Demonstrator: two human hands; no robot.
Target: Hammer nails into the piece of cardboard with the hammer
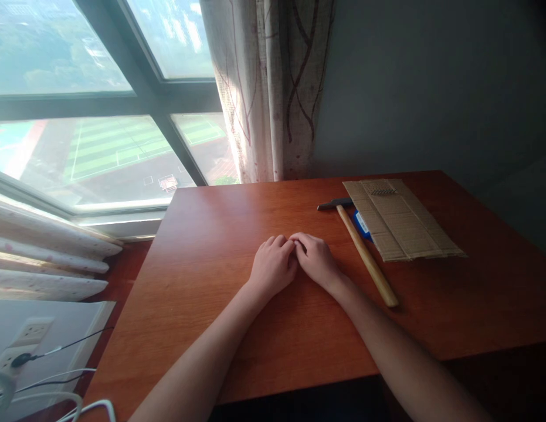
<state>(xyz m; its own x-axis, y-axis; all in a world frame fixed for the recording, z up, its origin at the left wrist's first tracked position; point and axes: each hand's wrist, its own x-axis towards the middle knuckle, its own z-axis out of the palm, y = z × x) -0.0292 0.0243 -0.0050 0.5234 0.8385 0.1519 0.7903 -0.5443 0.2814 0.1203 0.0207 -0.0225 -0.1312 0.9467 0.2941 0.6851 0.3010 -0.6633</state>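
Note:
My left hand (pixel 275 262) rests on the wooden table with its fingers curled in. My right hand (pixel 314 258) lies against it, also curled, and the fingertips of the two hands meet. I see nothing held in either one. To the right of my right hand lies a hammer (pixel 367 257) with a dark metal head and a pale wooden handle pointing toward me. Beyond it is a flat piece of cardboard (pixel 409 225) with several nails (pixel 383 191) in a row near its far edge. A blue item with a white label (pixel 362 225) sticks out from beneath the cardboard, mostly hidden.
The reddish-brown table (pixel 202 264) has its left edge near the window and curtain (pixel 259 88). White and black cables (pixel 48 381) and a wall socket (pixel 33 332) are at the lower left. A grey wall (pixel 409 88) stands behind the table.

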